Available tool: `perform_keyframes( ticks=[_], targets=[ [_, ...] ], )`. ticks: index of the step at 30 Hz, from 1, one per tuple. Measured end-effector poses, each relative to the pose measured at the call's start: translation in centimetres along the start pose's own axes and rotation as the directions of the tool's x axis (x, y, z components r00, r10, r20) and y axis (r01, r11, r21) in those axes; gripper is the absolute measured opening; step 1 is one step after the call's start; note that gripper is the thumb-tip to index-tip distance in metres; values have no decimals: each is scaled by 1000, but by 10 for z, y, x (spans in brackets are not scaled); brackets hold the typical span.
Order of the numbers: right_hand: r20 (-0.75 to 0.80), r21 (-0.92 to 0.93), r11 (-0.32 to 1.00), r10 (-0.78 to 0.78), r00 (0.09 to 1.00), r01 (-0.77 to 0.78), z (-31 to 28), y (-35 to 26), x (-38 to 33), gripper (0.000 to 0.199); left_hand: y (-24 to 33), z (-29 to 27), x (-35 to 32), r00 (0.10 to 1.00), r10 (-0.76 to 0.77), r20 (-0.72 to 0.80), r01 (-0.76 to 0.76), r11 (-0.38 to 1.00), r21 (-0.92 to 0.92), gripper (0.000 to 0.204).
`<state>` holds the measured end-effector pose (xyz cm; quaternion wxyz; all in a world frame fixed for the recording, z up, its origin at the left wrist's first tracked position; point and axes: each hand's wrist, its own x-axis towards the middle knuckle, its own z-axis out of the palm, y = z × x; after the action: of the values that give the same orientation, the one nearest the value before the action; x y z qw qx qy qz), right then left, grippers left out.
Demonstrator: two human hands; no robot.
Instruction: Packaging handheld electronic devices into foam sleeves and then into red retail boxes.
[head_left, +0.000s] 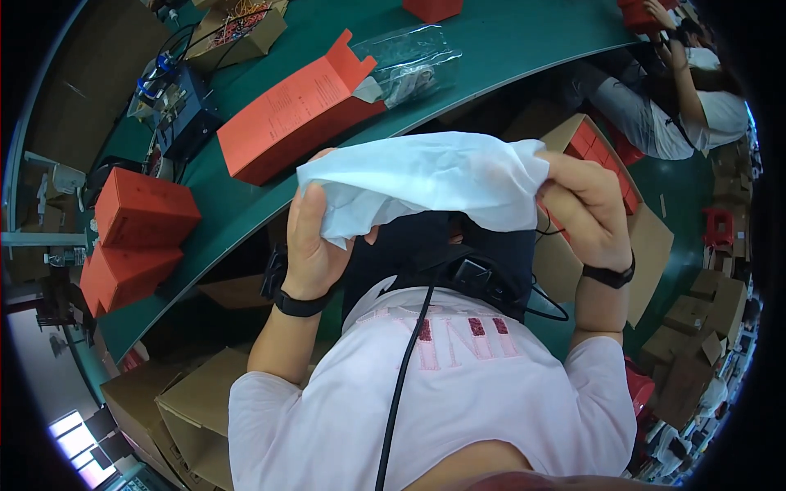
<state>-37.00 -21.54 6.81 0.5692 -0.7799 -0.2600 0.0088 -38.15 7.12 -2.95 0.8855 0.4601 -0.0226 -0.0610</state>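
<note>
Pale blue, thin and crumpled, the soft bag (426,184) is hanging between both hands just above the person's lap, on the near side of the green table (508,41). The left hand (315,237) is pinching its left edge, fingers closed on the fabric; the right hand (585,204) is clenching the right end. Beyond lie an open orange box (295,119) and a clear plastic pouch (413,65). Judging by the light pinch on the left, that edge could be slipping free if the right hand tugs harder.

both hands (315,237) (585,209) grip a white bag (426,176) above the green table (508,41)
</note>
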Motion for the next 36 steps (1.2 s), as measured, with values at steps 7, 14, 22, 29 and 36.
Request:
perform_keyframes(
  ticks=[7, 14, 22, 29, 36],
  targets=[
    [27, 332, 930, 157, 987, -157, 24, 31, 4, 33, 9, -1, -4, 988, 115, 103, -135, 966, 221, 85],
    [124, 271, 921, 256, 959, -281, 38, 33, 20, 54, 25, 20, 4, 858, 491, 150, -473, 642, 603, 81],
    [-97, 315, 944, 138, 986, -101, 48, 9, 18, 42, 25, -2, 35, 711, 653, -261, -529, 742, 412, 38],
    [-237, 221, 974, 111, 965, -57, 50, 3, 19, 43, 39, -5, 33, 888, 292, -355, -360, 922, -141, 62],
    [-36, 198, 970, 153, 988, -143, 68, 10, 18, 47, 25, 45, 34, 993, 42, -108, -81, 917, -390, 52]
  ],
)
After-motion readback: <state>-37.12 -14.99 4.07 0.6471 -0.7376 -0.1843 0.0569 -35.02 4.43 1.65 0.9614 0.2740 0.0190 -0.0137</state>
